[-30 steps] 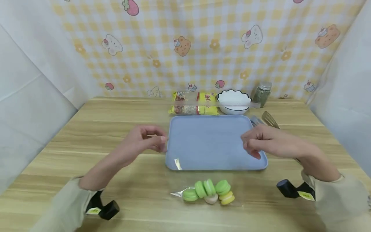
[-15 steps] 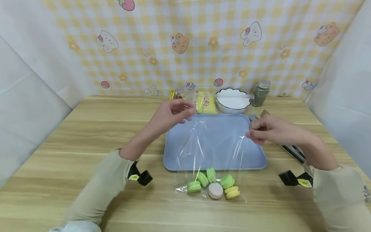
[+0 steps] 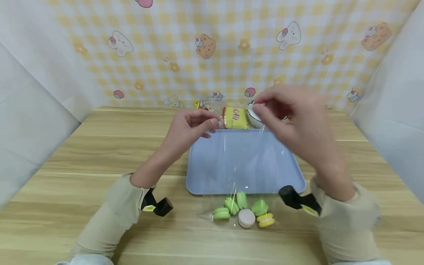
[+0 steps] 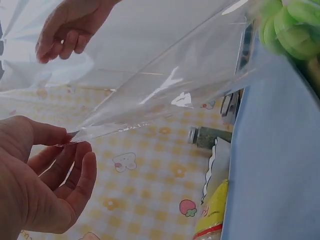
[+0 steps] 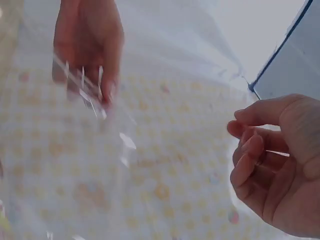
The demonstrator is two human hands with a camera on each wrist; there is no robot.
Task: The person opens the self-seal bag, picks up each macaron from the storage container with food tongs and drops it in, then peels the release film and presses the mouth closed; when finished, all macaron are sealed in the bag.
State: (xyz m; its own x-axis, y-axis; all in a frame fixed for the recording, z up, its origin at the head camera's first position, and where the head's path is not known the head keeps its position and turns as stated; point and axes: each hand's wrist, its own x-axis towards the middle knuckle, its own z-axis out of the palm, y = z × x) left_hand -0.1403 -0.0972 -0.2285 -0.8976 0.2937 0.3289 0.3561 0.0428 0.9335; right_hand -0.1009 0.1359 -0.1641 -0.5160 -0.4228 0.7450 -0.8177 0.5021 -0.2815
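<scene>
A clear plastic bag (image 3: 233, 165) hangs over the tray's front half, its lower end lying on the table. Inside its bottom are green macarons (image 3: 221, 213), a pale pink macaron (image 3: 246, 218) and a yellow macaron (image 3: 265, 219). My left hand (image 3: 193, 127) pinches the bag's upper left edge; the left wrist view shows the film between thumb and fingers. My right hand (image 3: 294, 119), blurred, is raised at the bag's top right with curled fingers. The right wrist view shows no film at the right hand (image 5: 275, 160), so a hold there is unclear.
A blue tray (image 3: 195, 184) lies mid-table behind the macarons. At the back stand a yellow food packet (image 3: 236, 117) and a white scalloped bowl (image 3: 254, 118), partly behind my right hand. A jar of green herbs (image 4: 212, 137) shows in the left wrist view.
My left hand rose up and right, drawing the bag up over the tray, then held about still. My right hand left the bag's right side and moved up and left toward its top.
</scene>
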